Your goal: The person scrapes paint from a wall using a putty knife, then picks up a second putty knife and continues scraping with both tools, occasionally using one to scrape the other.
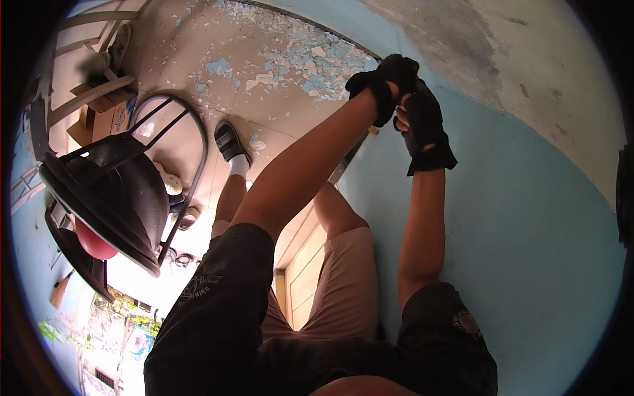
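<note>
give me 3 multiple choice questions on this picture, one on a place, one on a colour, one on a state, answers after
1. Where do the loose paint flakes lie?
a) on the floor along the foot of the wall
b) on the chair seat
c) on the person's shorts

2. What colour are the gloves?
a) white
b) yellow
c) black

3. How are the two hands placed?
a) far apart at the person's sides
b) close together, up at the wall
c) resting on the knees

Answers:
1 a: the paint flakes are scattered over the floor next to the wall.
2 c: both gloves are black.
3 b: the left hand and the right hand meet at the wall, where the blue paint ends.
</note>
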`<state>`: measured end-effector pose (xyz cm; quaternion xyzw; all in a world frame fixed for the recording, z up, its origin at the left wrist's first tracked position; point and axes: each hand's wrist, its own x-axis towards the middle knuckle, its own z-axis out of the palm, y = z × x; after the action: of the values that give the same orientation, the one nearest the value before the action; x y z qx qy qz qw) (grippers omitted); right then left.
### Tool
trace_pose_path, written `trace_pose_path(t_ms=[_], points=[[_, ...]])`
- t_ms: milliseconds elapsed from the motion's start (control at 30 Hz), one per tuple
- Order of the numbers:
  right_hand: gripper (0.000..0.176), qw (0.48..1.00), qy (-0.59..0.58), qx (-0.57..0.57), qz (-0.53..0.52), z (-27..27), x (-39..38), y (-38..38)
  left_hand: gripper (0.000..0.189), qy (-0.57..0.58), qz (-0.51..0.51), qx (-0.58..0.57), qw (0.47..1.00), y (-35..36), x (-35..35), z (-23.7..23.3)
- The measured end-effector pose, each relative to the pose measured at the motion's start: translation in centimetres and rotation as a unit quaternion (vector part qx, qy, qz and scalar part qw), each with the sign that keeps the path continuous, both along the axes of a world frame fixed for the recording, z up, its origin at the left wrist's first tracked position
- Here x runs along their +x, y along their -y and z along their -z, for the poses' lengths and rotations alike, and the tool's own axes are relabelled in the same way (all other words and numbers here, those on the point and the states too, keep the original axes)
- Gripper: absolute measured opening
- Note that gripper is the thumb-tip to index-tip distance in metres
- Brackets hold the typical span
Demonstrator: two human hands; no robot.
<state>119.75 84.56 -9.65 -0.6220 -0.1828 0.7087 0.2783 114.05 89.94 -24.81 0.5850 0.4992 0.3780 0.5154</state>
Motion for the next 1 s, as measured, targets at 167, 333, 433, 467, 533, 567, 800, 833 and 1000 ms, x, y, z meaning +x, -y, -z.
trace_pose_path(t_ms=[167, 333, 433, 467, 533, 567, 800, 833, 1000], points=[[0.012, 0.917, 0.343, 0.182, -0.094, -0.3, 1.0, -0.7, 0.022, -0.293, 0.124, 0.080, 0.945, -1.9, 1.0, -4.2], [0.016, 0.829, 0.424, 0.279, -0.234, 4.2, 2.9, -3.9, 0.023, -0.123, 0.082, 0.014, 0.989, -3.5, 1.0, -0.8], [0.017, 0.805, 0.463, 0.280, -0.244, 2.2, 1.2, -4.0, 0.026, -0.171, 0.097, 0.031, 0.980, -5.3, 0.9, -0.5], [0.017, 0.885, 0.406, 0.176, -0.142, 0.8, 0.2, -3.3, 0.026, -0.170, 0.096, 0.030, 0.980, -5.1, 0.7, -1.9], [0.018, 0.897, 0.394, 0.166, -0.109, 1.1, 0.0, -2.9, 0.030, -0.241, 0.168, 0.086, 0.952, -4.8, 0.4, -2.6], [0.017, 0.903, 0.384, 0.171, -0.090, 1.5, -0.1, -3.1, 0.028, -0.099, 0.125, 0.014, 0.987, -4.5, 0.2, -2.0], [0.031, 0.926, 0.324, 0.180, -0.071, 2.5, -0.1, -1.7, 0.020, -0.283, 0.164, 0.169, 0.930, -4.1, -0.9, -2.7], [0.034, 0.926, 0.325, 0.180, -0.066, 1.7, -0.6, -2.1, 0.016, -0.219, 0.118, 0.205, 0.946, -4.3, -0.5, -1.5], [0.036, 0.939, 0.294, 0.175, -0.042, 3.0, -0.4, -1.5, 0.018, -0.293, 0.155, 0.160, 0.930, -4.1, -0.6, -1.6]])
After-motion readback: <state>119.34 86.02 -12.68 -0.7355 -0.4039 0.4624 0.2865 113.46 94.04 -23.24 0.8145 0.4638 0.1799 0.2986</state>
